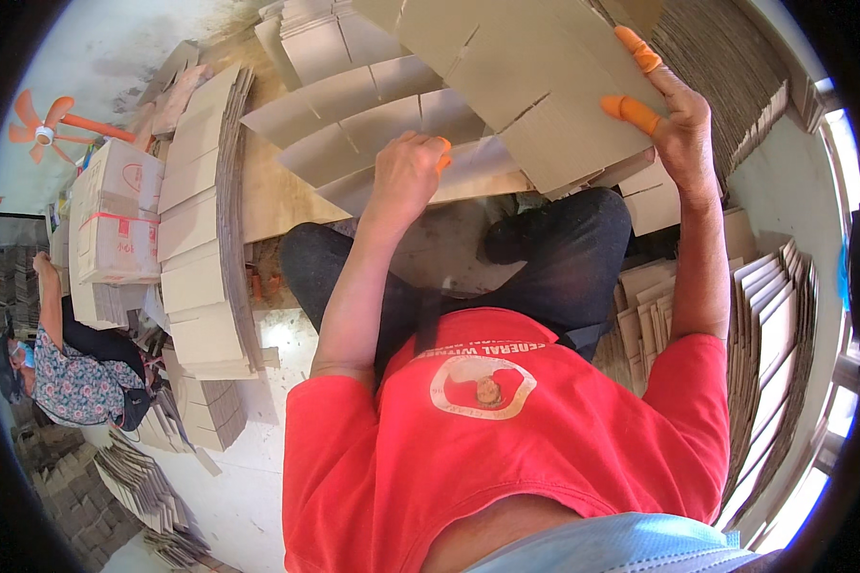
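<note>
step: mid-handling of one flat carton blank (pixel 535 86), held up over the lap — reads as folding or sorting, my judgement
left hand (pixel 406 172): closed in a fist-like pinch on the lower edge of a blank; orange finger cot showing at the tip
right hand (pixel 674 119): fingers spread, pressed flat against the blank's right edge; orange cots on two fingers (pixel 631 110)
blank location: raised in front of the person, above the knees, overlapping the fanned blanks (pixel 373 115) behind it
next move: needs both hands to hold the slotted flaps aligned; a thin edge can slip or crease
surface: wooden board (pixel 277 196) under the fanned blanks, pale concrete floor
room: stacked blanks at left (pixel 205 258) and right (pixel 769 315), taped boxes (pixel 115 215), orange fan (pixel 43 129), co-worker (pixel 72 377) seated far left
</note>
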The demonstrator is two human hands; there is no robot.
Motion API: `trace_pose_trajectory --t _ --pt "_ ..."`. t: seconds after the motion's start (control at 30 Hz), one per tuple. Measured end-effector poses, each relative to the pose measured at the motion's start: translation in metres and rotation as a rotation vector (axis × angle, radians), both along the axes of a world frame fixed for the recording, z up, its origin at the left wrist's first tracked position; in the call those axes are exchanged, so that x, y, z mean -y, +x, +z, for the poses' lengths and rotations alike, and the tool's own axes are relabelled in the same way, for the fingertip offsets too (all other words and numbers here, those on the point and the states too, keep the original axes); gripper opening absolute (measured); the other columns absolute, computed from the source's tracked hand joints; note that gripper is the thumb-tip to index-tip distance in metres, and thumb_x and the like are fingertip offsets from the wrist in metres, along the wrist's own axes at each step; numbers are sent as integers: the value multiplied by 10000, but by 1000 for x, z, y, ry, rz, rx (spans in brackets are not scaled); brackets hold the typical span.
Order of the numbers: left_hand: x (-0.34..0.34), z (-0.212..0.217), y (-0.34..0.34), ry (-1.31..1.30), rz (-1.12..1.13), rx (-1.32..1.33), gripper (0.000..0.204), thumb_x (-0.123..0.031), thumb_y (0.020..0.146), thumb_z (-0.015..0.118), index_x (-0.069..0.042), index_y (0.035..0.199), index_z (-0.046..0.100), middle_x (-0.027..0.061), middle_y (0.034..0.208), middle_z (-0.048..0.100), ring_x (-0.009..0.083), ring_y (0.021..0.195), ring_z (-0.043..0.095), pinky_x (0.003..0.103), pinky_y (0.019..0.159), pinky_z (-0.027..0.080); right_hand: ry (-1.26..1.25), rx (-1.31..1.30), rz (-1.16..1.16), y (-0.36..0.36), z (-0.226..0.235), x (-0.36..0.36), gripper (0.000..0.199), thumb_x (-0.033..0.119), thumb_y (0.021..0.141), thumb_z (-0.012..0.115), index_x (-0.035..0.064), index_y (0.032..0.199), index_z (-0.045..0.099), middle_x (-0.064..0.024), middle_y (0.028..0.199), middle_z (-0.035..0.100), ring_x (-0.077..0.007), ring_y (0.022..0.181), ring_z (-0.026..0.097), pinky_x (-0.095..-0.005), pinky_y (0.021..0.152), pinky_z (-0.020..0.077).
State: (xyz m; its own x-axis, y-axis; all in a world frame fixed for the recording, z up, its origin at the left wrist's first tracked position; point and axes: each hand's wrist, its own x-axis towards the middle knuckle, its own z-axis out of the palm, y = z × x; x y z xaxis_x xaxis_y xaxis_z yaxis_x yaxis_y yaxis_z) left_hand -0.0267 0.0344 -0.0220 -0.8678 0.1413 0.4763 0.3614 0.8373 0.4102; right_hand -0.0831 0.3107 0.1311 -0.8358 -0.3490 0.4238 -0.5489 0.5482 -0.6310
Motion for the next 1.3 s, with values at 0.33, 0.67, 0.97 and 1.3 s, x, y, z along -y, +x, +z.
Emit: trace_pose_trajectory --t 0.33,0.67,0.97,1.3 --pt "-3 -3 -4 16 -10 -32 159 -111 715 724 -38 845 667 132 735 637 311 746 612 423 618 481 130 182 39 6 -13 29 597 53 777 719 154 1333 526 -87 1005 694 -130 840 642 -313 716 545" --pt "-2 -5 -13 51 -24 -18 145 -91 715 712 -30 840 670 156 734 628 328 747 604 429 634 473 79 -47 332 -17 -32 48 609 -28 758 658 106 1332 506 -186 1050 661 -203 879 659 -323 808 512" --pt "-1 -2 -18 54 -5 58 98 -91 739 675 -57 830 676 164 747 605 335 747 597 426 660 473 268 51 505 -9 -138 62 734 12 757 643 52 1419 329 -248 747 594 -397 662 602 -443 602 478" --pt "-3 21 -9 -33 -25 -107 392 -198 671 787 -8 988 654 118 898 668 288 816 607 375 709 485 283 -319 -473 -86 -150 -80 302 162 875 611 92 1169 617 -87 1132 640 -268 977 631 -338 796 523"
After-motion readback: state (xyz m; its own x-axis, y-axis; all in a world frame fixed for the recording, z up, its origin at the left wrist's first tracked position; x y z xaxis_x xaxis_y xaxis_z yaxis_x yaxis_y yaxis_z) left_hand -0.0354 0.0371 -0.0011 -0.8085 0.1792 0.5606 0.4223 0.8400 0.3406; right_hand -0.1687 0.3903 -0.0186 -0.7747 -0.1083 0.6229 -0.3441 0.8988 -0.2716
